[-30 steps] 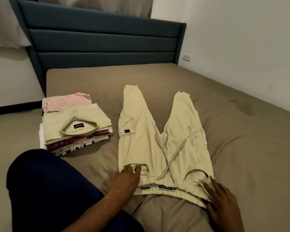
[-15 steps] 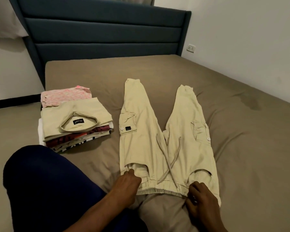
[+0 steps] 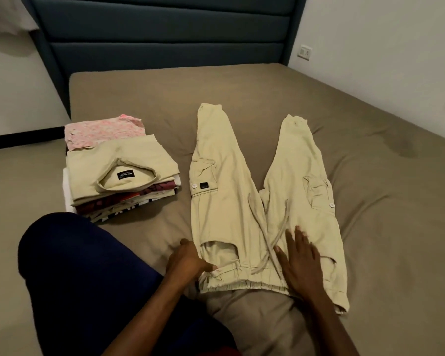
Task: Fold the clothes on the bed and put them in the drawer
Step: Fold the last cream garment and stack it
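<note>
Bare forearms (image 3: 149, 304); dark navy trouser leg (image 3: 88, 278).

One pair of beige cargo trousers (image 3: 231, 201), one stack of folded clothes (image 3: 118, 173), two hands (image 3: 188, 260).

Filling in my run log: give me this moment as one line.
stage: smoothing before fold | beige cotton cargo trousers: spread flat on bed | left hand: grips waistband | right hand: flat on trousers | folded clothes stack: beside

The left hand (image 3: 188, 260) curled at the left end of the beige cargo trousers' (image 3: 244, 214) waistband, its fingertips hidden under the cloth. The white pillow (image 3: 5, 14) at upper left ran off the frame. The black label (image 3: 125, 175) on the folded beige shirt (image 3: 118, 173) was too small to read.
</note>
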Demonstrator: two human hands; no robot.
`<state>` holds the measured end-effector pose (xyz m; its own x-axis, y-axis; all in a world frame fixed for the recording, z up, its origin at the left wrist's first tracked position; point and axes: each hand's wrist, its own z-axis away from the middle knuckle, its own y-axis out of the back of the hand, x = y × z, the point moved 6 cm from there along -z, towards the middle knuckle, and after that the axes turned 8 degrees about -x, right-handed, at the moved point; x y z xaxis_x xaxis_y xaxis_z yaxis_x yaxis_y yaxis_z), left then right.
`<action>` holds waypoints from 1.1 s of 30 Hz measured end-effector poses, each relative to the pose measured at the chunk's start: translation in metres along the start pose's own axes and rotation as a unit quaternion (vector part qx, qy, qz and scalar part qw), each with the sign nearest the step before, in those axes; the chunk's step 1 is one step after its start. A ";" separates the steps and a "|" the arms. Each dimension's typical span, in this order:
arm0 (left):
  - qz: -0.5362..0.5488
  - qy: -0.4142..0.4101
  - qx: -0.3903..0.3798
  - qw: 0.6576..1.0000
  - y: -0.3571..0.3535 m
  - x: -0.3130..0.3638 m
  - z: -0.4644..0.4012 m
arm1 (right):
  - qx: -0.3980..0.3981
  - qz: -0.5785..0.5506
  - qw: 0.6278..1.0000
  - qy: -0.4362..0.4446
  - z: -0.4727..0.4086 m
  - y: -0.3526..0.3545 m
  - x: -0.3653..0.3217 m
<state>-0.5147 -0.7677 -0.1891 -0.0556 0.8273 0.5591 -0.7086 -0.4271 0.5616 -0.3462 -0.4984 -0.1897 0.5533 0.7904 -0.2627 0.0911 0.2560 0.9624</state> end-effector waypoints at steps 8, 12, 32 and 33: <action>0.239 -0.001 -0.094 0.966 0.000 -0.008 0.002 | 0.134 -0.157 0.978 0.030 -0.071 0.038 -0.117; 0.280 -0.020 -0.112 0.953 0.001 -0.007 0.003 | 0.024 -0.172 0.978 0.113 -0.133 0.006 -0.223; -0.137 -0.420 -0.022 0.897 0.000 0.166 0.059 | 0.198 -0.354 0.913 -0.045 -0.235 0.143 -0.086; -0.153 -0.435 -0.031 0.887 -0.017 0.188 0.064 | 0.228 -0.357 0.904 -0.056 -0.228 0.157 -0.052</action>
<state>-0.4680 -0.6281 -0.0541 0.6906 0.2944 0.6606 -0.6356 -0.1886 0.7486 -0.5495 -0.3720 -0.0407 0.2961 0.4469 -0.8442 0.7760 0.4028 0.4854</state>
